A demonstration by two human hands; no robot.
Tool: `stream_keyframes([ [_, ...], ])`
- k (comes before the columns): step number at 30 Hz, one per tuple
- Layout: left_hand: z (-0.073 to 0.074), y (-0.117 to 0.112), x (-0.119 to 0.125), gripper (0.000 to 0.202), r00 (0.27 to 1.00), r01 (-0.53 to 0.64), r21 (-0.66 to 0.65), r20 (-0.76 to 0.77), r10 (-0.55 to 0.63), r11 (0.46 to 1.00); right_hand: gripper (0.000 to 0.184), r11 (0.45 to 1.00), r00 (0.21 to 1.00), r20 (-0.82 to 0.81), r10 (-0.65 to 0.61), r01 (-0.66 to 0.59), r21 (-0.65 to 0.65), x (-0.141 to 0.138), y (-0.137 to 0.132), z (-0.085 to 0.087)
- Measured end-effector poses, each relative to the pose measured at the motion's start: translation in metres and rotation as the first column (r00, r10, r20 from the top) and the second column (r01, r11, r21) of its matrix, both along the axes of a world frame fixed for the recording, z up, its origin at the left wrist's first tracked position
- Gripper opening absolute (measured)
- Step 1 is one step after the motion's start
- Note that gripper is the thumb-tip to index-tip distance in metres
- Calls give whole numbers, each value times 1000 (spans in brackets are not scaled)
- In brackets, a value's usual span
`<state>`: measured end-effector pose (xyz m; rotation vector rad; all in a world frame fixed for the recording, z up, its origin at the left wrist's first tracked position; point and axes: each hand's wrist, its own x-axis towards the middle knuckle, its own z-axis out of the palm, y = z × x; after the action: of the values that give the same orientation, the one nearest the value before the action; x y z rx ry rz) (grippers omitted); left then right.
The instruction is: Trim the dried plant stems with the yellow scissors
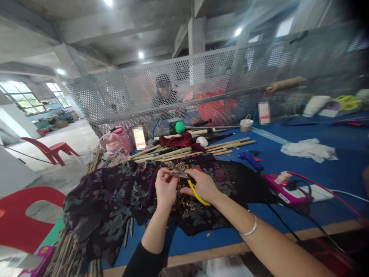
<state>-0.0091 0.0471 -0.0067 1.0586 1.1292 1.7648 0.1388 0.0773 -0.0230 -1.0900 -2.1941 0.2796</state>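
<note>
My right hand [204,186] is closed around yellow-handled scissors [184,178], whose blades point left toward my left hand [165,187]. My left hand pinches something small at the blade tips; I cannot make out what it is. Both hands hover over a pile of dried brown plant bits [181,200] lying on a dark floral cloth [115,200] spread over the blue table [340,169].
Bamboo sticks [201,151], a dark red cloth [180,141], a green ball [180,127] and a pink bottle [115,144] lie beyond the cloth. A blue glue gun [250,158], a pink iron [284,188] with cables and a white cloth [309,150] are right. A person sits behind the mesh screen [219,77]. Red chairs [52,151] stand left.
</note>
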Motion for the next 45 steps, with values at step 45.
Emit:
stream_keyframes([
  [45,-13,9,-16,29,988,-44,27,-145,48,999,43,990,969,202,-140,141,9,-2,-7,5],
])
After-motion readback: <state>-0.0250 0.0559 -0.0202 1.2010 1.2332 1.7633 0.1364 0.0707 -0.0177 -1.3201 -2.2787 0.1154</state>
